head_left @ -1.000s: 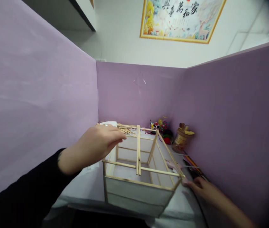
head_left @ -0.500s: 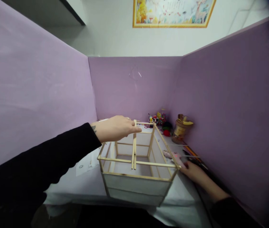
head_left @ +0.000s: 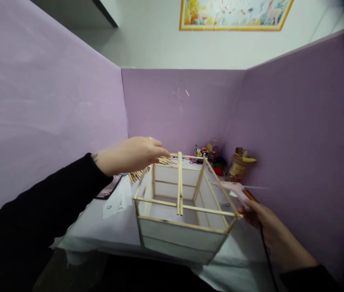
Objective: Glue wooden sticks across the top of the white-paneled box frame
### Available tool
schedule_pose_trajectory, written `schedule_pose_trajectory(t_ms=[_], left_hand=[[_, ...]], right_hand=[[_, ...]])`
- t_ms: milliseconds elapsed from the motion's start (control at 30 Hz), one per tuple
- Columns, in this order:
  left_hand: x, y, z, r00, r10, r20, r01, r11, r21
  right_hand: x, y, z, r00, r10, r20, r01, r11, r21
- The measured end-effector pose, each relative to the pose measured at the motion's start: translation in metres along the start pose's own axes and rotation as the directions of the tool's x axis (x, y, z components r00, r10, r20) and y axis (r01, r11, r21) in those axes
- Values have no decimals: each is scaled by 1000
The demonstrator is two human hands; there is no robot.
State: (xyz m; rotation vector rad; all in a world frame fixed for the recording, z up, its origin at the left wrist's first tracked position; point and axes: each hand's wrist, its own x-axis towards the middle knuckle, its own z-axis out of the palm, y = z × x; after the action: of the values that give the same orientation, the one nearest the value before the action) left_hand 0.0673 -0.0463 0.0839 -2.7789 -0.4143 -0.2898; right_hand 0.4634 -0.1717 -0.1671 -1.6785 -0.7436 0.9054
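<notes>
A box-shaped frame of thin wooden sticks (head_left: 187, 232) with pale panels on its sides stands open-topped at the table's front edge. Two sticks (head_left: 179, 182) lie side by side across its top, running from near to far. My left hand (head_left: 138, 154) hovers left of their far end, fingers stretched out and holding nothing. On the right, my right hand (head_left: 261, 217) is wrapped round a pink hot glue gun (head_left: 238, 189) with a dark cord. The gun is raised beside the frame's right side, its nozzle pointing left and partly blurred.
Loose wooden sticks (head_left: 138, 175) lie behind the frame at left, near a phone-like dark device (head_left: 109, 187) and a paper sheet (head_left: 117, 205). A brown pot (head_left: 238, 166) and colourful trinkets (head_left: 207, 152) stand at back right. Purple partitions (head_left: 184, 109) enclose the table.
My left hand has lifted off the two crossing sticks and moved left. My right hand has picked the glue gun up from the table. The view has shifted slightly.
</notes>
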Motion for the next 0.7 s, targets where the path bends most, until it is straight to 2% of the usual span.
schedule_pose_trajectory(t_ms=[100,200,267,367,433,500,600,700], left_hand=[[6,13,9,995,83,60,-87,994,68],[19,23,20,984,156,84,-165,979,121],[28,26,27,972,201,123,-219,963,155],[38,28,34,953,244,177,-275,944,181],[40,27,37,951,252,179,-283,942,179],[37,25,37,955,252,158,-278,946,169],[25,20,35,969,227,93,-240,958,159],[9,15,36,988,149,-32,-141,973,185]], right_hand=[[-15,-42,-9,998,-41,-44,50,975,217],[-30,-91,-15,982,-189,-5,186,959,214],[-36,-121,-12,963,-258,80,243,956,163],[-36,-158,6,920,-325,220,282,938,203],[-34,-176,21,884,-322,340,268,943,196],[-32,-190,36,860,-274,430,248,962,116],[-30,-208,55,850,-191,492,251,966,-58],[-27,-220,70,857,-152,492,283,937,-203]])
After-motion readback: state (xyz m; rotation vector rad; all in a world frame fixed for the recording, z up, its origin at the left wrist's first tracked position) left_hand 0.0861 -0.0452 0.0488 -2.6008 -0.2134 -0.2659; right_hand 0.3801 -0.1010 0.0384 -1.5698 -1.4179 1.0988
